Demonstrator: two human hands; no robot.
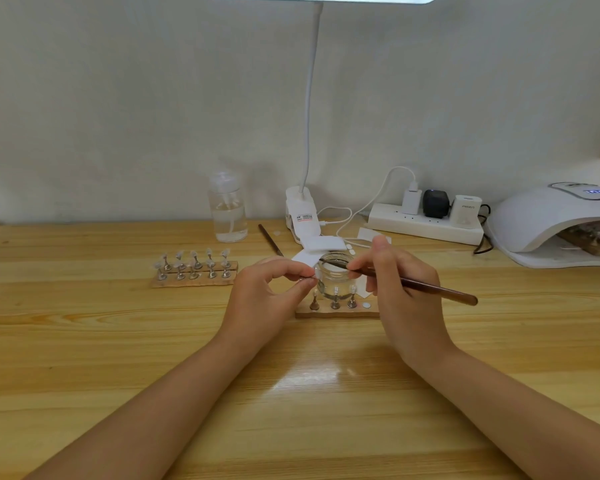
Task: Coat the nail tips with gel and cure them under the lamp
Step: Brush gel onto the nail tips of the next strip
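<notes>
Left hand pinches a small nail tip stand between thumb and fingertips, just left of a clear glass jar; the tip itself is too small to make out. Right hand grips a brown gel brush pen-style, bristle end lying across the jar mouth, handle pointing right.

Step looks like loading or wiping the brush before coating the held tip. To do it well: wipe excess on the jar rim, hold the stand steady close to the brush, stroke thin and even from base to free edge, keep gel off the stand post.

Near wooden holder strip in front of the jar carries three stands and one bare magnet spot, likely where the held one goes back. Second holder strip at left has about ten tips on stands. UV nail lamp sits far right on the wooden table, something already inside, unclear what. Curing not yet done for this strip.
</notes>
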